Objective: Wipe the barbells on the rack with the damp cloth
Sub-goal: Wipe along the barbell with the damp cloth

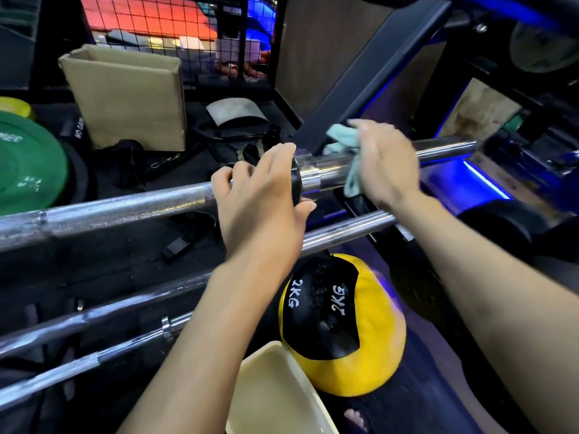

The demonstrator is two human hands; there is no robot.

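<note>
The left hand [260, 195] reaches forward, its grip curled over the top barbell [125, 203] at the black collar. The right hand [383, 161], slightly blurred, wraps a pale green cloth [343, 140] around that barbell's chrome sleeve. The cloth is mostly hidden beneath the palm.

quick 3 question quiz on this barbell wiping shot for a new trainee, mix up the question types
1. True or false: the right hand presses the pale green cloth on the top barbell.
2. Multiple choice: where is the left hand? A) on the cardboard box B) gripping the top barbell at its black collar C) in the white tub
3. Fill in: the weight printed on the yellow and black ball is ____.

Key: 1 true; 2 B; 3 2KG
</note>
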